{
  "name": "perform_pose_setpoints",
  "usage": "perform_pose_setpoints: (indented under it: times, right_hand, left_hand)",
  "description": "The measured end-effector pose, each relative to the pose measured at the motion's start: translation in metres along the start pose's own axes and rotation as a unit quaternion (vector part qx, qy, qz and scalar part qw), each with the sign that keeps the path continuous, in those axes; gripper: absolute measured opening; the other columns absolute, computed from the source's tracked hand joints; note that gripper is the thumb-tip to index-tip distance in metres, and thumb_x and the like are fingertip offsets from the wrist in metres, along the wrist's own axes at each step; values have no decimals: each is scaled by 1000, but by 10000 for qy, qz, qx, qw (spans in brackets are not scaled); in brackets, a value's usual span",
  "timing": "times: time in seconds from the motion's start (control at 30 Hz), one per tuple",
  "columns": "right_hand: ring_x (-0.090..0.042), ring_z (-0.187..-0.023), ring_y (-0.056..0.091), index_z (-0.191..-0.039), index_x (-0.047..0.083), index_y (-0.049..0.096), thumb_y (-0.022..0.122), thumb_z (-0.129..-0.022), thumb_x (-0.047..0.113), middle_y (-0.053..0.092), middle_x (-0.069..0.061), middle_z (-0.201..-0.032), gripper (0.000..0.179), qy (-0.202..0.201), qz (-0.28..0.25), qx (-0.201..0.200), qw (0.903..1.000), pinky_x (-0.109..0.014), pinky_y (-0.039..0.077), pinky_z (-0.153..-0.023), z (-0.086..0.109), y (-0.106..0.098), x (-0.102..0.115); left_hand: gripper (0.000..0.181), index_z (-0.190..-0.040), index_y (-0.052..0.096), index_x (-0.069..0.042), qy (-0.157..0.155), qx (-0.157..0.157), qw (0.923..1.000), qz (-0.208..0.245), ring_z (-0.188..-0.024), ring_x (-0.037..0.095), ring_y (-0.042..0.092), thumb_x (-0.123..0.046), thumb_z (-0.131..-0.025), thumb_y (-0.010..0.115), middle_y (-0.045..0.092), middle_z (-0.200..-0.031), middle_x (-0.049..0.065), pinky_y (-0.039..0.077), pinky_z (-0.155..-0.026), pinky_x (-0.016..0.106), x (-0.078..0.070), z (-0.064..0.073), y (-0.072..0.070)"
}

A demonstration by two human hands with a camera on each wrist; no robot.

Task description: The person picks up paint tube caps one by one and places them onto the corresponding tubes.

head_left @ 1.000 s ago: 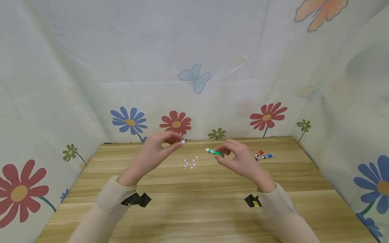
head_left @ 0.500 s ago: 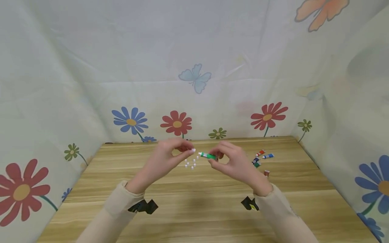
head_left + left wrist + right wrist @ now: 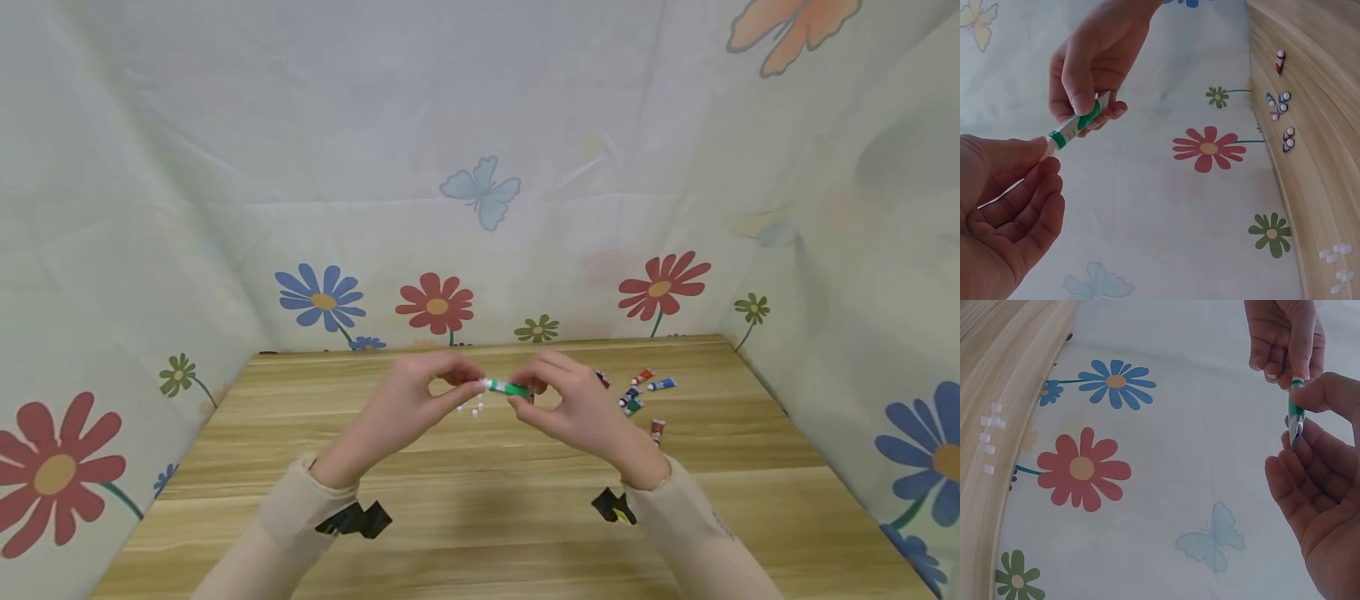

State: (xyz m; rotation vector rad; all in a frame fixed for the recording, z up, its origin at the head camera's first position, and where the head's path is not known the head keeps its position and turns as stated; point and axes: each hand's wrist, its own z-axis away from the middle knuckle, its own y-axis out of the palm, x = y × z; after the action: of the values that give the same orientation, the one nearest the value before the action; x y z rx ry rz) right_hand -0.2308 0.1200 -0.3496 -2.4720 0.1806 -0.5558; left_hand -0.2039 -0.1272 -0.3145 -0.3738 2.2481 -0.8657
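Between my two hands, above the table, is a small green and white paint tube [image 3: 508, 388]. My right hand [image 3: 566, 396] pinches its body between thumb and fingers, as the left wrist view also shows. With thumb and fingertips, my left hand [image 3: 420, 400] holds a small white cap [image 3: 1051, 147] at the tube's nozzle end; the fingers partly hide it. In the right wrist view the tube [image 3: 1296, 412] runs up to the left fingertips. Beneath the hands, several small white caps [image 3: 475, 412] lie in a loose cluster on the table.
To the right of my right hand lie several more paint tubes: a red one [image 3: 642, 377], a blue one [image 3: 662, 384], a dark green one [image 3: 633, 407] and a brown one [image 3: 657, 430]. The wooden table [image 3: 480, 533] ends at a flower-patterned cloth backdrop [image 3: 360, 208].
My left hand has moved right and slightly down with the cap, and my right hand slightly left with the green tube. The cap and the tube's nozzle now meet.
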Motion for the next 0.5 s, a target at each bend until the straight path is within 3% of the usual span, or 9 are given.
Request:
perform_pose_setpoints:
  times: [0.3, 0.5]
  right_hand:
    - [-9, -78, 57, -99, 10, 70, 79, -85, 8, 64, 4, -92, 17, -84, 53, -68, 9999, -27, 53, -68, 0, 0, 4]
    - [-9, -77, 57, -101, 12, 70, 78, -86, 8, 65, 5, -92, 17, -77, -20, -40, 10000, -26, 52, -68, 1, -1, 5]
  left_hand:
    - [13, -102, 75, -15, -21, -96, 10000, 9, -84, 2, 65, -23, -92, 76, 71, -94, -10, 56, -73, 26, -3, 3, 4]
    - [11, -102, 74, -15, 222, -239, 9995, 47, -84, 3, 65, -20, -92, 76, 71, -94, -10, 57, -72, 28, -3, 4, 7]
